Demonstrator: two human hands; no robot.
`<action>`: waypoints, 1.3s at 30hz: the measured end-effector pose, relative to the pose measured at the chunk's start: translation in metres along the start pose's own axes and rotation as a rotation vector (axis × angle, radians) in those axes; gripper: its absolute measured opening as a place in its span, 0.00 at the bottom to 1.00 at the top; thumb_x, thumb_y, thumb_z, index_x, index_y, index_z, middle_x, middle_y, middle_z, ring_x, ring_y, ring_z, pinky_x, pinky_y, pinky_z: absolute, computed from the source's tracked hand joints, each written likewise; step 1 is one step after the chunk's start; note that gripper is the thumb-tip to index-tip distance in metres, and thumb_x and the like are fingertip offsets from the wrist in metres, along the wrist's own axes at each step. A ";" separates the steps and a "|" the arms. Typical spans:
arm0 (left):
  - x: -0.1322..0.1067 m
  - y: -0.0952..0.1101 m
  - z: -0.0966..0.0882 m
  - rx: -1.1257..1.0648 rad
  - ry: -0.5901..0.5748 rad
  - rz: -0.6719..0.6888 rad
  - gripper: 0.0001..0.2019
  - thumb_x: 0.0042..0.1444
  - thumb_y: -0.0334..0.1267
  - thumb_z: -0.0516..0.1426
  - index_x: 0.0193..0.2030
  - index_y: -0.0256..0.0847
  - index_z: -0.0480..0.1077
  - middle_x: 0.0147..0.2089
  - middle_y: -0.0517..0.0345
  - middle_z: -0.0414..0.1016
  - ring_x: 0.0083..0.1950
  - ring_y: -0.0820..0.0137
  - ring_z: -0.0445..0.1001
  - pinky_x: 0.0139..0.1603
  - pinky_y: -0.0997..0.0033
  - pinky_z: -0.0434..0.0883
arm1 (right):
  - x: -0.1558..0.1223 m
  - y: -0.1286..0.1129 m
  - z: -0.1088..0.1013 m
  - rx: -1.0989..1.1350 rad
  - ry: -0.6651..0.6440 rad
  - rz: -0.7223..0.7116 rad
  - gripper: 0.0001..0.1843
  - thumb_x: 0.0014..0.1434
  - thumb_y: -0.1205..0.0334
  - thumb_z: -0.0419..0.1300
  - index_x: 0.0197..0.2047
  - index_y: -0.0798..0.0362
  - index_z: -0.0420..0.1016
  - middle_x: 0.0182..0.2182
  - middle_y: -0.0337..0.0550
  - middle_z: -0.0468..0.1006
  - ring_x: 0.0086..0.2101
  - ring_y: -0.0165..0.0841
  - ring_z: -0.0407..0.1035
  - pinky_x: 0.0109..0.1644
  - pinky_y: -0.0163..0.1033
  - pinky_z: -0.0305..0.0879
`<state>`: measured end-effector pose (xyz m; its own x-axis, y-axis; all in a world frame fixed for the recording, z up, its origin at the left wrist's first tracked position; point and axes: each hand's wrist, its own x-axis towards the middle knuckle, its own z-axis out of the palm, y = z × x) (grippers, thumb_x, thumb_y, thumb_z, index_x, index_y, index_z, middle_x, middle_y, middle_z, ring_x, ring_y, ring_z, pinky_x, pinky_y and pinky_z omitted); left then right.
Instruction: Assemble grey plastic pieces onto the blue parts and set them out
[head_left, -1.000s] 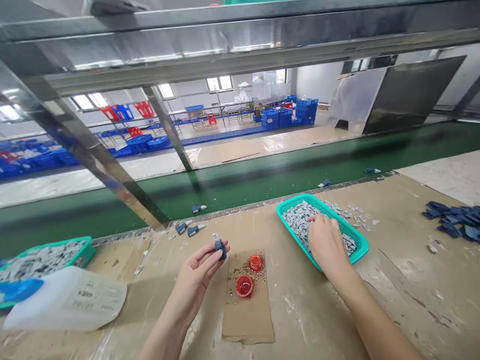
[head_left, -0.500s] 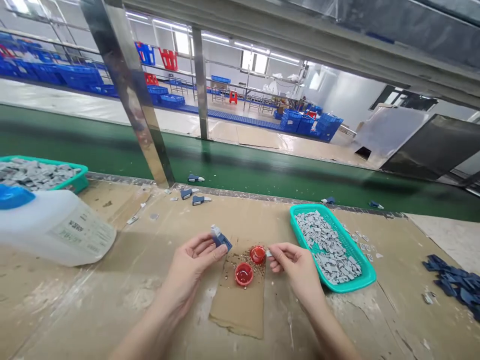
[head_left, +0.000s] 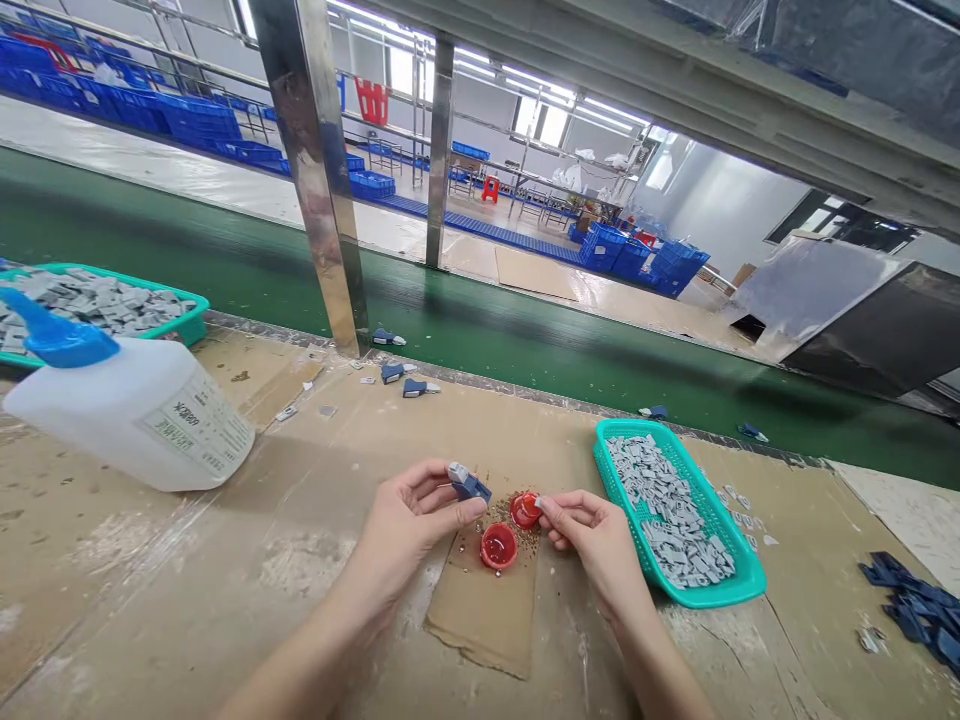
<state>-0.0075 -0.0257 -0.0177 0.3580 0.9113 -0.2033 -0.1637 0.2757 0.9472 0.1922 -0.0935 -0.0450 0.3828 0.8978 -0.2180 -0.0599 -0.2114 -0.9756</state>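
Note:
Between the thumb and fingers of my left hand is a small dark-blue plastic part with a light-grey end, held above the bench. My right hand pinches a small light-grey piece at the edge of the farther red cup. The nearer red cup, holding some liquid, stands just below and left of it. Both cups rest on a strip of cardboard dotted with brown specks. Right of my right hand lies a green basket full of small grey pieces.
A white jug with a blue top lies tilted at the left, before another green basket. Blue-and-grey parts lie by the green conveyor belt. Dark-blue parts are heaped far right. A metal post rises behind the bench.
The view has shifted, so most of the scene sits farther right. My right hand's grey piece has come from beside the farther red cup to its edge. Both hands keep their grip.

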 end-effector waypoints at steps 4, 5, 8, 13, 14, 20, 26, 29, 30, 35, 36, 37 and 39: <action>-0.001 -0.001 0.002 -0.007 0.009 -0.023 0.17 0.39 0.38 0.69 0.35 0.37 0.69 0.39 0.52 0.79 0.43 0.67 0.77 0.46 0.74 0.72 | 0.000 -0.001 0.002 -0.061 -0.005 -0.020 0.23 0.47 0.46 0.69 0.31 0.60 0.75 0.23 0.47 0.78 0.22 0.28 0.64 0.25 0.31 0.59; -0.001 -0.002 0.003 -0.010 0.011 -0.036 0.17 0.38 0.38 0.69 0.34 0.37 0.69 0.38 0.52 0.79 0.41 0.67 0.77 0.44 0.73 0.72 | 0.000 -0.001 0.002 -0.073 -0.004 -0.028 0.23 0.47 0.46 0.69 0.30 0.60 0.75 0.23 0.48 0.78 0.22 0.29 0.64 0.25 0.31 0.59; -0.002 -0.005 0.007 -0.014 0.016 -0.057 0.18 0.36 0.36 0.70 0.31 0.37 0.68 0.35 0.51 0.80 0.38 0.66 0.78 0.41 0.72 0.74 | 0.002 0.000 0.003 -0.087 0.004 -0.041 0.23 0.47 0.45 0.69 0.30 0.61 0.75 0.24 0.49 0.78 0.22 0.30 0.65 0.25 0.31 0.59; -0.002 -0.007 0.014 -0.004 0.030 -0.038 0.17 0.35 0.34 0.70 0.30 0.36 0.67 0.33 0.52 0.80 0.37 0.64 0.79 0.40 0.71 0.75 | -0.002 -0.004 0.001 -0.026 -0.007 -0.021 0.23 0.47 0.46 0.69 0.31 0.60 0.74 0.24 0.48 0.78 0.22 0.28 0.63 0.25 0.31 0.58; -0.002 -0.007 0.015 -0.002 0.031 -0.030 0.17 0.35 0.34 0.69 0.29 0.37 0.67 0.33 0.52 0.80 0.37 0.64 0.79 0.39 0.70 0.75 | -0.004 -0.006 0.001 0.002 -0.016 -0.021 0.22 0.48 0.47 0.69 0.31 0.60 0.74 0.24 0.47 0.78 0.21 0.27 0.63 0.25 0.30 0.58; -0.006 -0.011 0.019 0.019 -0.006 0.046 0.15 0.36 0.32 0.69 0.27 0.39 0.66 0.34 0.55 0.79 0.37 0.64 0.78 0.39 0.69 0.76 | -0.025 -0.022 0.013 0.136 -0.143 -0.064 0.17 0.52 0.51 0.68 0.31 0.57 0.73 0.23 0.41 0.77 0.21 0.25 0.62 0.23 0.27 0.55; -0.010 -0.008 0.024 0.000 -0.054 0.034 0.14 0.36 0.32 0.69 0.27 0.38 0.68 0.34 0.54 0.79 0.36 0.60 0.79 0.40 0.61 0.78 | -0.029 -0.023 0.022 0.139 -0.219 -0.052 0.18 0.52 0.49 0.68 0.31 0.57 0.72 0.23 0.41 0.76 0.20 0.25 0.61 0.23 0.28 0.55; -0.010 -0.005 0.024 -0.001 -0.068 0.009 0.12 0.35 0.30 0.69 0.26 0.38 0.70 0.33 0.54 0.79 0.35 0.61 0.79 0.40 0.63 0.78 | -0.026 -0.022 0.024 0.114 -0.219 -0.034 0.20 0.51 0.48 0.68 0.30 0.57 0.71 0.21 0.39 0.74 0.20 0.24 0.61 0.22 0.27 0.55; -0.010 -0.005 0.024 -0.005 -0.072 0.003 0.12 0.35 0.29 0.69 0.26 0.37 0.71 0.33 0.55 0.79 0.34 0.61 0.79 0.39 0.64 0.78 | -0.025 -0.022 0.024 0.106 -0.223 -0.021 0.20 0.50 0.47 0.68 0.30 0.57 0.70 0.21 0.38 0.73 0.19 0.24 0.60 0.21 0.26 0.54; -0.021 -0.010 0.028 -0.078 -0.127 0.006 0.11 0.34 0.29 0.69 0.27 0.38 0.75 0.33 0.55 0.79 0.31 0.61 0.79 0.36 0.63 0.78 | -0.033 -0.018 0.021 0.117 -0.354 0.065 0.25 0.47 0.44 0.69 0.35 0.52 0.63 0.19 0.34 0.70 0.17 0.24 0.59 0.16 0.24 0.48; -0.027 -0.012 0.030 -0.098 -0.136 0.010 0.12 0.33 0.31 0.70 0.27 0.38 0.75 0.33 0.54 0.79 0.32 0.60 0.79 0.36 0.63 0.78 | -0.038 -0.016 0.020 0.126 -0.373 0.071 0.26 0.47 0.43 0.69 0.37 0.51 0.63 0.19 0.34 0.69 0.17 0.25 0.60 0.16 0.24 0.48; -0.031 -0.014 0.032 -0.112 -0.137 0.020 0.13 0.31 0.33 0.71 0.27 0.39 0.75 0.33 0.53 0.79 0.33 0.59 0.79 0.36 0.63 0.78 | -0.042 -0.012 0.018 0.139 -0.386 0.070 0.26 0.47 0.42 0.68 0.37 0.51 0.64 0.18 0.34 0.69 0.16 0.25 0.58 0.15 0.24 0.46; -0.038 -0.018 0.033 -0.074 -0.132 0.072 0.16 0.29 0.40 0.72 0.26 0.40 0.74 0.32 0.52 0.79 0.36 0.58 0.79 0.37 0.63 0.77 | -0.047 -0.004 0.015 0.162 -0.373 0.097 0.27 0.45 0.38 0.68 0.36 0.51 0.67 0.17 0.36 0.69 0.14 0.25 0.57 0.15 0.25 0.47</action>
<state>0.0125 -0.0754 -0.0189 0.4598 0.8827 -0.0970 -0.2589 0.2378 0.9362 0.1606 -0.1291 -0.0318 0.0094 0.9614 -0.2749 -0.2345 -0.2651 -0.9353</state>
